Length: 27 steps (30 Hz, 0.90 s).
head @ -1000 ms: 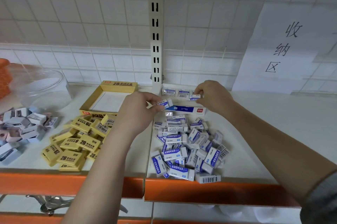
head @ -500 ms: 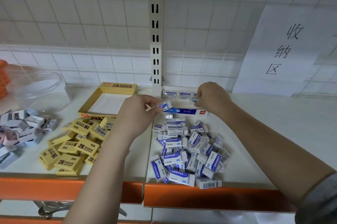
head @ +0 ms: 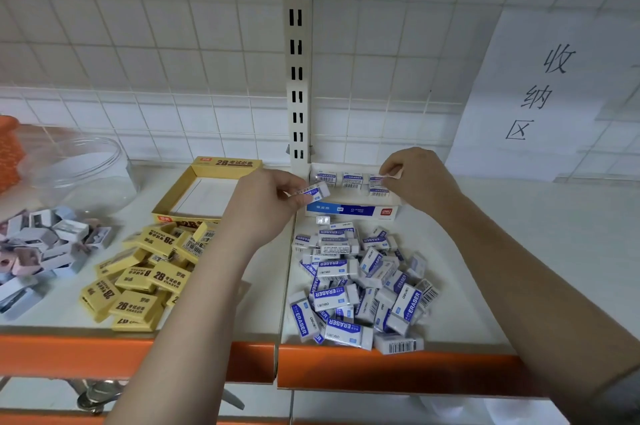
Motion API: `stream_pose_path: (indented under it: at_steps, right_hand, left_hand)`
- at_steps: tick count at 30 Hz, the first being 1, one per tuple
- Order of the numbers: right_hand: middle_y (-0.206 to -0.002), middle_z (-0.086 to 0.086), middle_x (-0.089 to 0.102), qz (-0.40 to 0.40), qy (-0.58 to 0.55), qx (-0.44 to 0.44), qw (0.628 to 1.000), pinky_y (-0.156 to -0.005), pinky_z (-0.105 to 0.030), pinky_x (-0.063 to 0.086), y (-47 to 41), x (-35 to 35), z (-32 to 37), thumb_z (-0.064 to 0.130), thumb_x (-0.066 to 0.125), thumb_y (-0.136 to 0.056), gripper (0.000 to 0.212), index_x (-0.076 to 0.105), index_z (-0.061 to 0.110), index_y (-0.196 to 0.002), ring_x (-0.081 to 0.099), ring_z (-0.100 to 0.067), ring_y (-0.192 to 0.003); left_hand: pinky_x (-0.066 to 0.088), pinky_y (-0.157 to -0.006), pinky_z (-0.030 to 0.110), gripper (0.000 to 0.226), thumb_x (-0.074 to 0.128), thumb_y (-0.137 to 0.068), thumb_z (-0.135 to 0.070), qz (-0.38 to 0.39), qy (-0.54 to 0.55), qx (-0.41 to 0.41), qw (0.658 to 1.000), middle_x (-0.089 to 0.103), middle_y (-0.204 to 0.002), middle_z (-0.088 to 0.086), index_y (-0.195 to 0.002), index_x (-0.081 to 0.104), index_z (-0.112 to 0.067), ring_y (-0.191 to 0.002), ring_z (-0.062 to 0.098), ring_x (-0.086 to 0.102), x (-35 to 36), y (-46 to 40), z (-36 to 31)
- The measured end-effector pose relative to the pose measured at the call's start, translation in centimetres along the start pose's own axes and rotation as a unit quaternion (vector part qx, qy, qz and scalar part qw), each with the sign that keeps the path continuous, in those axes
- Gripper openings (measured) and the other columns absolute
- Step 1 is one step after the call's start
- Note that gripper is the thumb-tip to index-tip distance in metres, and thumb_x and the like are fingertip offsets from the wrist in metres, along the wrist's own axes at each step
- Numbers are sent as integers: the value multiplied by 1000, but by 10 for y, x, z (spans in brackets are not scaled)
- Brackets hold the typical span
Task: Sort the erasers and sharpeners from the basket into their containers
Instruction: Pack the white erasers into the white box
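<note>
A heap of white-and-blue erasers [head: 360, 282] lies on the shelf below a white-and-blue eraser box [head: 353, 210] that holds a row of erasers [head: 341, 178] standing at its back. My left hand [head: 266, 206] pinches one white-and-blue eraser [head: 317, 190] just left of the box's front. My right hand [head: 415, 180] pinches another eraser [head: 393, 174] at the right end of the row inside the box. Yellow 2B erasers [head: 145, 272] are piled in front of an open yellow box [head: 207, 189]. Sharpeners [head: 41, 244] lie heaped at far left.
A clear plastic tub [head: 79, 171] stands at the back left, beside an orange basket [head: 8, 147] at the frame's edge. The shelf has an orange front lip [head: 381, 369]. A slotted metal upright [head: 296, 54] rises behind the boxes. A paper sign [head: 540, 95] hangs on the right wall.
My right hand has shifted slightly right along the row in the box. My left hand holds its eraser in nearly the same spot.
</note>
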State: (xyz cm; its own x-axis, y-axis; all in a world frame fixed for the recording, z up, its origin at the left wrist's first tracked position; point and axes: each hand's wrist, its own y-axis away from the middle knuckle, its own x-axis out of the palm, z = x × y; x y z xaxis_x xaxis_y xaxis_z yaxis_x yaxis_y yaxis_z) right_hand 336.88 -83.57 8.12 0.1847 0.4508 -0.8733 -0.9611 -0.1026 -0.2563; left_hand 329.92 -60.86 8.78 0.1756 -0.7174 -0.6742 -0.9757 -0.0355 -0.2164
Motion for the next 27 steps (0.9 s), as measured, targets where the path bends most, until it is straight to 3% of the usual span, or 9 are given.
stream_pose_path:
  at_steps: [3, 7, 9, 12, 13, 16, 17, 21, 27]
  right_hand:
    - [-85, 6, 66, -32, -73, 3, 997, -64, -19, 42, 19, -6, 4, 15, 65, -85, 8, 69, 21, -81, 54, -1, -69]
    - [-74, 12, 65, -58, -136, 5, 989, -57, -5, 41, 45, -16, 17, 17, 66, -85, 9, 71, 21, -78, 58, 1, -66]
    - [-74, 12, 67, -59, -171, 5, 984, -57, -4, 43, 56, -19, 24, 17, 67, -84, 10, 70, 23, -77, 61, -2, -66]
    - [-72, 14, 67, -55, -200, 7, 978, -59, -4, 43, 66, -19, 30, 19, 68, -84, 11, 70, 25, -75, 62, -4, -65]
    - [-71, 16, 66, -54, -198, 7, 979, -60, -4, 43, 69, -18, 32, 19, 68, -84, 12, 69, 27, -75, 62, -3, -66]
    - [-71, 18, 66, -51, -199, 13, 979, -62, -5, 44, 74, -15, 31, 21, 67, -85, 15, 67, 31, -73, 64, -1, -70]
    - [-71, 19, 66, -51, -201, 15, 978, -62, -4, 44, 76, -14, 30, 21, 67, -85, 17, 66, 33, -72, 63, 0, -70]
    - [-68, 20, 63, -54, -196, 20, 979, -60, -1, 40, 80, -12, 26, 20, 67, -84, 18, 65, 33, -72, 58, 8, -65]
    - [-71, 17, 66, -59, -190, 42, 979, -59, 0, 40, 83, -14, 18, 18, 66, -85, 11, 71, 23, -77, 60, 3, -69]
  left_hand:
    - [36, -55, -3, 12, 68, -86, -25, 14, 78, -25, 997, 65, -80, -14, -96, 71, -19, -74, -7, 56, 2, -1, -3]
    - [36, -50, 0, 6, 68, -86, -24, 16, 196, -62, 979, 68, -80, -2, -89, 64, -22, -69, 2, 58, 7, 2, -10]
    - [39, -58, 3, 16, 64, -88, -20, 35, 251, -56, 966, 69, -83, 6, -104, 61, -23, -68, 0, 59, 10, 5, -12]
    - [36, -71, -2, 45, 56, -93, -14, 86, 254, 0, 963, 59, -78, 4, -132, 48, -35, -75, -3, 55, 14, 9, -13]
    - [34, -71, -2, 45, 54, -94, -11, 95, 247, 19, 964, 55, -75, 5, -131, 49, -36, -77, 1, 53, 15, 9, -14]
    - [42, -73, 20, 31, 59, -91, -14, 97, 247, 22, 964, 58, -79, 22, -110, 58, -39, -79, 18, 53, 19, 8, -12]
    - [42, -69, 20, 25, 62, -89, -19, 92, 244, 16, 965, 61, -81, 24, -105, 56, -37, -77, 20, 53, 20, 8, -10]
    - [34, -49, 11, 30, 75, -77, -27, 55, 176, 41, 982, 58, -65, 1, -91, 49, -22, -56, 6, 46, 21, 2, -7]
    - [36, -54, 15, 32, 84, -64, -27, 48, 93, 87, 991, 56, -66, -9, -74, 54, -23, -54, 1, 45, 18, -21, -8]
